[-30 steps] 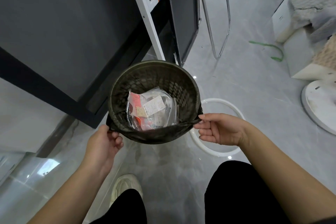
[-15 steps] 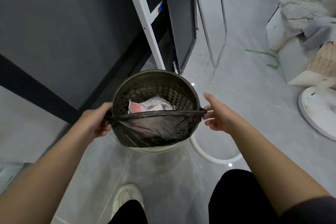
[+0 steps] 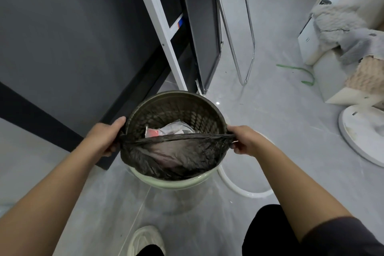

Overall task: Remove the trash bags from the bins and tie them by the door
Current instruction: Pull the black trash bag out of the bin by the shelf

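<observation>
Trash bag [image 3: 174, 156] edge now taut across bin [image 3: 172, 182]

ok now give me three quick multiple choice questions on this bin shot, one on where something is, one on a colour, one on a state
1. Where does the white ring lie?
A. on the floor at the right side of the bin
B. inside the bin
C. on a shelf

2. What colour is the trash bag?
A. white
B. black
C. blue

3. How is the bag's near edge?
A. tied in a knot
B. lying on the floor
C. stretched taut between the left hand and the right hand

Answers:
1 A, the ring curves out from beside the bin on the floor.
2 B, the film is dark black.
3 C, each hand grips one end of the taut edge above the bin.
</observation>
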{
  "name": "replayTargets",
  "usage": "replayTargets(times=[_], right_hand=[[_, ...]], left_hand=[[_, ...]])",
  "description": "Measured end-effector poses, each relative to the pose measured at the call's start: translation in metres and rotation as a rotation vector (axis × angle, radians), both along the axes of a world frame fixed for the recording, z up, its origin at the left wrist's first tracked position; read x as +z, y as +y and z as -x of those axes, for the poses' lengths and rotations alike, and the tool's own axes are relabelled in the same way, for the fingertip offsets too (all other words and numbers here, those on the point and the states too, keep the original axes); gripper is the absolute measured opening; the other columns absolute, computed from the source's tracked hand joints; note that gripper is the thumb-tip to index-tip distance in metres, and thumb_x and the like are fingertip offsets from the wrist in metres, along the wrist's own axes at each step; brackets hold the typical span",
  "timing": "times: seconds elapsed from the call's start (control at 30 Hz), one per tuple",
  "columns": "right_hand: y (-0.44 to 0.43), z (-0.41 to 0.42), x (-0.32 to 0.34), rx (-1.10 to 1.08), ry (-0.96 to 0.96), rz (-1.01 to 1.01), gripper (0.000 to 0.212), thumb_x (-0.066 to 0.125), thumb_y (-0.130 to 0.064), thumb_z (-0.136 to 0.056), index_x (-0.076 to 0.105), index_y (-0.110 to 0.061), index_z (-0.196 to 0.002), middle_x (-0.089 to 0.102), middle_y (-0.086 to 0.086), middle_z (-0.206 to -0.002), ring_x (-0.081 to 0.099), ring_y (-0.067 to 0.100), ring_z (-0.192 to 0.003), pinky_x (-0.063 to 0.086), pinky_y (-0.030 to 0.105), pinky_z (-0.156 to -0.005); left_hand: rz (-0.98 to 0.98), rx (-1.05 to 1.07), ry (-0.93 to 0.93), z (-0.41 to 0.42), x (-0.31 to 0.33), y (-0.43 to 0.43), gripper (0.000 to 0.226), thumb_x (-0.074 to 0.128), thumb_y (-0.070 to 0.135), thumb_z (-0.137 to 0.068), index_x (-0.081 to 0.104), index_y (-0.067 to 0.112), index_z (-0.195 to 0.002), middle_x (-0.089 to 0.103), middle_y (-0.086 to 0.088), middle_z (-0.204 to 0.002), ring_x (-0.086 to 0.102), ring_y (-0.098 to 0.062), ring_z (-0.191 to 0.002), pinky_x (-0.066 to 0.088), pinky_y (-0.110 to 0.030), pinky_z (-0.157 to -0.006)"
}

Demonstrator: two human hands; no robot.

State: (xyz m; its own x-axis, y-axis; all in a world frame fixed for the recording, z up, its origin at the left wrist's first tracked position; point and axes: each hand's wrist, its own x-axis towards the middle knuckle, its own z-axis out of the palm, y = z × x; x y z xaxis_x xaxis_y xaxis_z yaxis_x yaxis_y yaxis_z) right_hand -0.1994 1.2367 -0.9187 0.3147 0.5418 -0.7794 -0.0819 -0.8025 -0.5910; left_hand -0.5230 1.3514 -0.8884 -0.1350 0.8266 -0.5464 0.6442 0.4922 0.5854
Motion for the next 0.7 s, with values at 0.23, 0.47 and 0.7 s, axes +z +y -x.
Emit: replayTargets(times=[0.23, 0.47, 0.7], right_hand=[[0.005, -0.005, 0.005, -0.271, -0.099, -0.497, 0.022, 0.044, -0.019, -0.097, 0.055, -0.014, -0.079, 0.055, 0.004, -0.072, 0.055, 0.015, -0.065, 0.047, 0.026, -0.057], [0.020, -0.001, 0.021, -0.218, -0.127, -0.605, 0.017, 0.045, -0.010, -0.094, 0.054, -0.017, -0.082, 0.060, 0.004, -0.075, 0.058, 0.015, -0.062, 0.053, 0.031, -0.058], [0.048, -0.001, 0.025, -0.055, -0.247, -0.458, 0.025, 0.057, -0.011, -0.091, 0.051, -0.012, -0.066, 0.042, 0.006, -0.054, 0.036, 0.017, -0.046, 0.031, 0.020, -0.040]], left_hand=[[-0.598, 0.057, -0.018, -0.002, 0.012, 0.006, 0.024, 0.044, 0.026, -0.096, 0.056, 0.013, -0.081, 0.055, -0.001, -0.071, 0.050, -0.015, -0.061, 0.039, -0.031, -0.061], [-0.511, 0.029, -0.107, -0.012, 0.017, 0.012, 0.031, 0.049, 0.037, -0.095, 0.058, 0.008, -0.090, 0.064, -0.012, -0.083, 0.058, -0.025, -0.064, 0.049, -0.030, -0.051], [-0.313, -0.096, 0.106, -0.028, 0.023, 0.040, 0.021, 0.051, 0.020, -0.090, 0.067, 0.010, -0.082, 0.068, -0.014, -0.088, 0.060, -0.030, -0.068, 0.050, -0.031, -0.065]])
